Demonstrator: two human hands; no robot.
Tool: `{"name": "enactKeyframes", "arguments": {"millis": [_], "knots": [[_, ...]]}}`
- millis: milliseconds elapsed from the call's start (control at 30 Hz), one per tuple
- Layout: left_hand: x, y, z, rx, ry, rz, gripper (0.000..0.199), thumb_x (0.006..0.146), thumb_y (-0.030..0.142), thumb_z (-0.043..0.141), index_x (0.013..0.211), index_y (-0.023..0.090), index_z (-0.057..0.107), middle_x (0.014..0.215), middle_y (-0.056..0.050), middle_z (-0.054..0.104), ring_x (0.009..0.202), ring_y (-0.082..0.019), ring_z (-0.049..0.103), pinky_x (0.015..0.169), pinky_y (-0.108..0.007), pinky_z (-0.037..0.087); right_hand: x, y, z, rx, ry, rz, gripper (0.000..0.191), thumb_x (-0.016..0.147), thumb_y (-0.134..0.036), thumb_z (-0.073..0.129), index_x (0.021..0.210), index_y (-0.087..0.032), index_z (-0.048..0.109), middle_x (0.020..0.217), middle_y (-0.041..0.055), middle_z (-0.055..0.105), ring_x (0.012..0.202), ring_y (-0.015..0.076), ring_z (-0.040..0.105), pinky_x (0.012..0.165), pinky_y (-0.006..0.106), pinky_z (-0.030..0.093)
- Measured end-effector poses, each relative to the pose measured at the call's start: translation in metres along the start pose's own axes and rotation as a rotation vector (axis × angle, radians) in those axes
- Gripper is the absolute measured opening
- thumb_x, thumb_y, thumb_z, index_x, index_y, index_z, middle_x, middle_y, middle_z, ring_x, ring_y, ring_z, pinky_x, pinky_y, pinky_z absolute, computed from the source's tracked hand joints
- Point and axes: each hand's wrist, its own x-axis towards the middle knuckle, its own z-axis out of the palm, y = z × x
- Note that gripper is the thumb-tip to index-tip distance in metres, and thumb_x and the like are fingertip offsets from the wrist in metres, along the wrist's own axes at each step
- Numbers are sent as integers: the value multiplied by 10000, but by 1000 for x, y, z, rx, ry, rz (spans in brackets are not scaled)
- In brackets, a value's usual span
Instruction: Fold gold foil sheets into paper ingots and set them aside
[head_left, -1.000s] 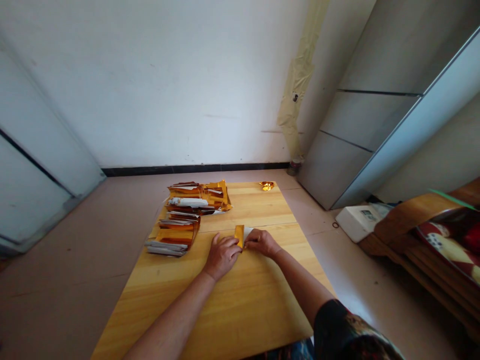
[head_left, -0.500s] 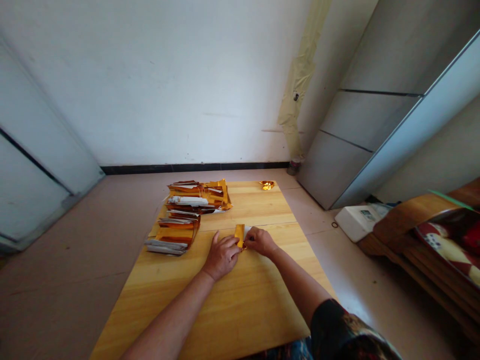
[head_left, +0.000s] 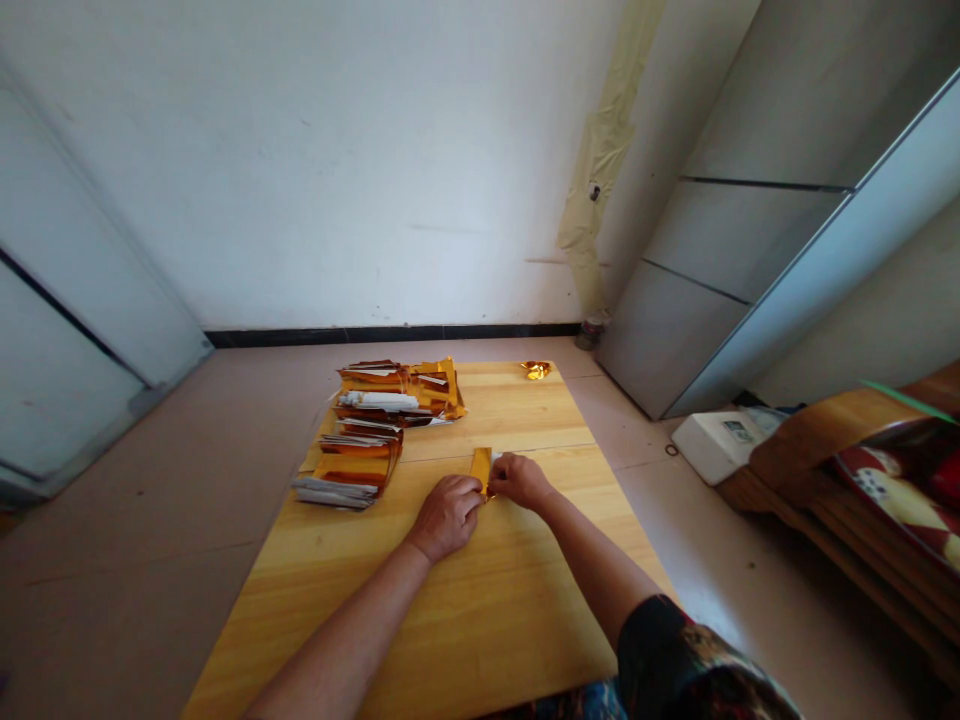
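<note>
A small gold foil strip [head_left: 481, 463] lies upright in view near the middle of the wooden table [head_left: 450, 620], with a bit of white beside its right edge. My left hand [head_left: 450, 512] has its fingers pressed together on the strip's lower left. At the strip's right edge, my right hand [head_left: 519, 480] pinches it with curled fingers. Left of my hands are stacks of folded gold and white pieces, a nearer one [head_left: 352, 465] and a farther one [head_left: 401, 390]. The fingertips partly hide the strip's lower end.
Crumpled gold foil [head_left: 536, 371] sits at the table's far right corner. A jar [head_left: 590, 332] stands on the floor by the wall. To the right are a grey cabinet [head_left: 690, 300], a white box [head_left: 716, 445] and a wooden seat [head_left: 817, 440] with cushions.
My left thumb and fingers have drawn together at the strip. The right hand has moved in slightly over the white part, so less of it shows.
</note>
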Motion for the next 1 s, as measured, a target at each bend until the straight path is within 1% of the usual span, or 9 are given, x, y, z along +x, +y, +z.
{"name": "enactKeyframes", "arguments": {"millis": [233, 400, 533, 700, 767, 833, 933, 1000], "knots": [[-4, -3, 5, -26, 39, -3, 239, 705, 62, 492, 844, 193, 636, 930, -51, 648, 886, -186, 571, 831, -339, 466, 1, 0, 1, -16, -11, 3, 74, 705, -267, 653, 750, -221, 690, 804, -5, 652, 701, 115, 564, 570, 197, 319], [-5, 1, 2, -25, 2, -56, 318, 656, 52, 492, 918, 190, 610, 933, -56, 640, 917, -200, 566, 858, -358, 463, 1, -1, 1, -22, -28, 9, 85, 710, -274, 649, 757, -215, 688, 814, 1, 650, 712, 116, 562, 571, 195, 321], [-4, 2, 1, -4, -8, -19, 356, 686, 71, 499, 989, 213, 621, 949, -54, 633, 922, -203, 561, 856, -368, 461, 0, -3, -2, -30, -34, 18, 81, 717, -251, 631, 765, -212, 683, 812, 0, 647, 709, 115, 557, 577, 198, 319], [-5, 0, 3, 36, -3, 0, 287, 729, 109, 515, 954, 222, 654, 945, -55, 626, 903, -201, 561, 831, -372, 459, 1, -4, -3, -18, -40, 33, 78, 709, -256, 647, 765, -209, 674, 800, -5, 635, 708, 112, 551, 583, 197, 324], [-5, 1, 4, 51, -15, -2, 286, 735, 115, 515, 965, 220, 649, 942, -56, 621, 905, -200, 560, 824, -371, 457, 1, -1, -1, -5, -6, 44, 83, 713, -266, 653, 763, -201, 667, 803, -1, 625, 707, 112, 548, 588, 196, 332], [-5, 3, 4, 68, -22, -5, 286, 738, 116, 511, 970, 219, 643, 939, -58, 617, 912, -202, 558, 821, -372, 453, 1, 3, 3, 17, 55, 51, 79, 715, -260, 657, 754, -191, 659, 808, 6, 612, 706, 112, 544, 596, 195, 343], [-5, 6, 2, 88, -32, -14, 273, 739, 115, 511, 958, 217, 638, 935, -59, 612, 918, -206, 555, 819, -375, 446, 1, 11, 11, 87, 181, 23, 7, 709, -185, 635, 715, -183, 638, 789, 8, 587, 700, 112, 536, 615, 194, 366], [-5, 8, 1, 95, -36, -20, 260, 741, 118, 511, 948, 216, 634, 937, -58, 610, 915, -208, 553, 817, -378, 443, -1, 17, 17, 164, 282, 16, 59, 696, -126, 607, 684, -183, 619, 760, 2, 568, 693, 111, 529, 632, 193, 385]]}}
